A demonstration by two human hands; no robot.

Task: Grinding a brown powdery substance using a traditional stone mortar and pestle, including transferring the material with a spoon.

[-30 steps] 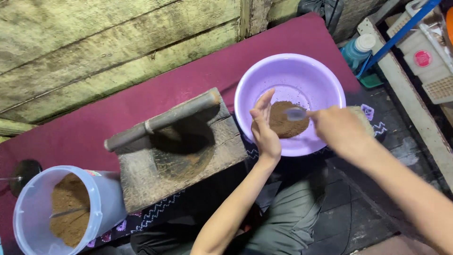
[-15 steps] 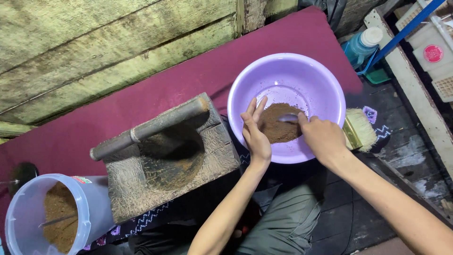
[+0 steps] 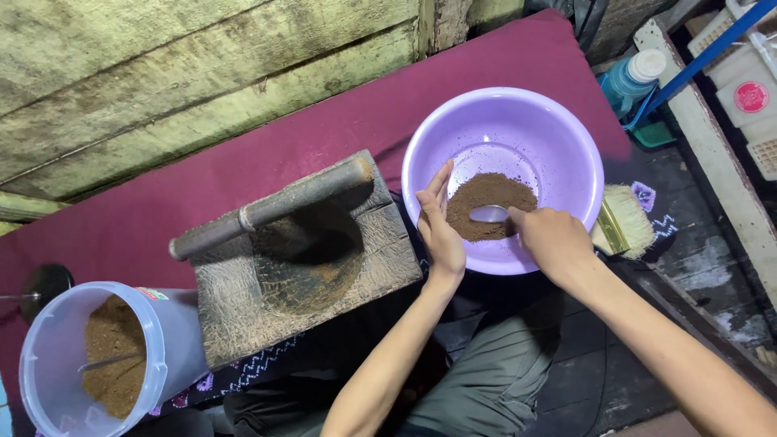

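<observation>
Starting left, tub: clear round plastic tub (image 3: pixel 97 356) half full of coarse brown powder.
Stone: rough grey grinding slab (image 3: pixel 303 259) with a worn hollow, a cylindrical roller (image 3: pixel 275 206) lying across it.
Left hand (image 3: pixel 441 235): fingers straight and open, steadying the bowl's near rim.
Bowl: smooth lilac plastic basin (image 3: pixel 502 133) on the maroon cloth (image 3: pixel 307 137).
Powder: loose mound (image 3: pixel 490 202) inside the bowl.
Right hand (image 3: pixel 554 243): closed around a metal spoon (image 3: pixel 490 214) dug into the powder.
Risk: a hasty scoop could flick powder over the rim.
Brush: 1 bristled brush (image 3: pixel 623 222) beside the bowl.

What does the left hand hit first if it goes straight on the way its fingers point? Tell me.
Probably the purple basin's inner wall: the left hand points up over its near rim, beside the brown powder; depth is unclear.
</observation>
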